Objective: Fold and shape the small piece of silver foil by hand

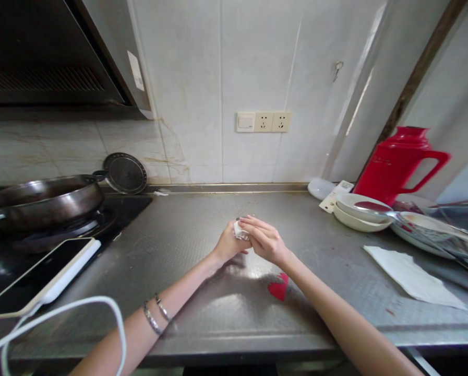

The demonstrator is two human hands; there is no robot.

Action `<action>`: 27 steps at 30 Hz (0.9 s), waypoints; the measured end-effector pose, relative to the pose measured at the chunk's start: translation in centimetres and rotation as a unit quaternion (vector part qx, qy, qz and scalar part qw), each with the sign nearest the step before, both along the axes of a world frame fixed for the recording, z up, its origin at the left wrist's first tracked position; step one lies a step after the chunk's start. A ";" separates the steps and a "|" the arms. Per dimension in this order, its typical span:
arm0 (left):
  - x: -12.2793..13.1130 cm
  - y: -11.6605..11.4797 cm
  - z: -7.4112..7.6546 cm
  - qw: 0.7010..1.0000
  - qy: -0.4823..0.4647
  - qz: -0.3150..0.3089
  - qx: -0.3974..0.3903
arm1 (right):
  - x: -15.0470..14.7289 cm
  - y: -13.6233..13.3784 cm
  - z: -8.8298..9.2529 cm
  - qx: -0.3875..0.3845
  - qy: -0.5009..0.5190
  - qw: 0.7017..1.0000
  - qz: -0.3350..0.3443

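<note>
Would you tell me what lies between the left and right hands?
The head view shows a white item, partly hidden, between the left hand and right hand.

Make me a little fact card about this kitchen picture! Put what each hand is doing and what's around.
Left hand: holding a small white thing, partly hidden
Right hand: fingers laid over it
Nearby: red scrap on the metal counter
Left side: pan on the stove
Right side: red flask behind white bowls
Wall: switch and sockets
</note>
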State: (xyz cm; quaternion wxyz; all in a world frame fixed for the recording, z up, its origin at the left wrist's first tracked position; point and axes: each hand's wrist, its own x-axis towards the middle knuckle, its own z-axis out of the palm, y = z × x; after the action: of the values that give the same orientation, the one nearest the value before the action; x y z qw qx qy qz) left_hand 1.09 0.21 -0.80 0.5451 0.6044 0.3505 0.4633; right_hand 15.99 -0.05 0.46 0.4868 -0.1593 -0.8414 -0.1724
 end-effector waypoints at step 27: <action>-0.5 0.2 0.3 0.972 -0.127 -0.051 -0.194 | -0.3 2.1 -0.9 -0.276 0.297 0.906 -0.122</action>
State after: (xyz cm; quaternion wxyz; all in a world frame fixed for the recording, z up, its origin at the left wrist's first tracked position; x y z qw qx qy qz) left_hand 0.55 0.42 -0.47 0.7146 0.4408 0.3305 0.4310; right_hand 15.66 2.10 -0.39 0.6259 -0.4323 -0.6459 0.0642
